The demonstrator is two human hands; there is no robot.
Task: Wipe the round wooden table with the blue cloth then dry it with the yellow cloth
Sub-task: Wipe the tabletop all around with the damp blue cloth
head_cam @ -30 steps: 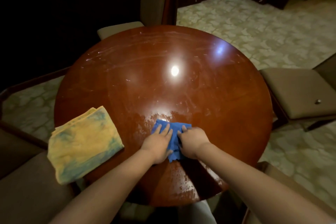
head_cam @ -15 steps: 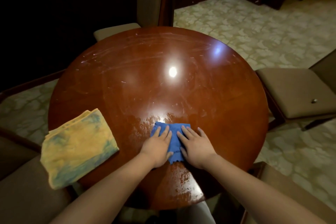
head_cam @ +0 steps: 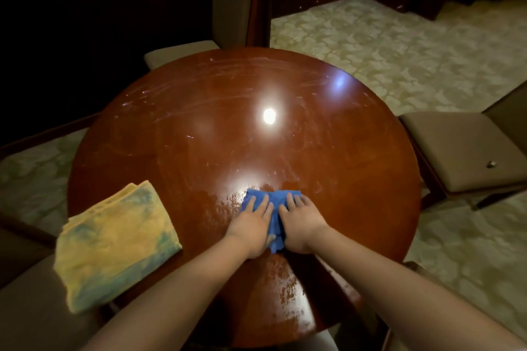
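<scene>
The round wooden worktop (head_cam: 285, 137) is big and shiny, with a bright light spot near its middle and wet marks by its near edge. The yellow cloth (head_cam: 114, 245) lies folded at the left edge, and part of it hangs over. The blue cloth (head_cam: 272, 202) sits near the near edge, a bit right of the middle. My left hand (head_cam: 251, 228) and my right hand (head_cam: 302, 225) press flat on it, side by side, fingers straight. My grip is open; I pinch nothing.
</scene>
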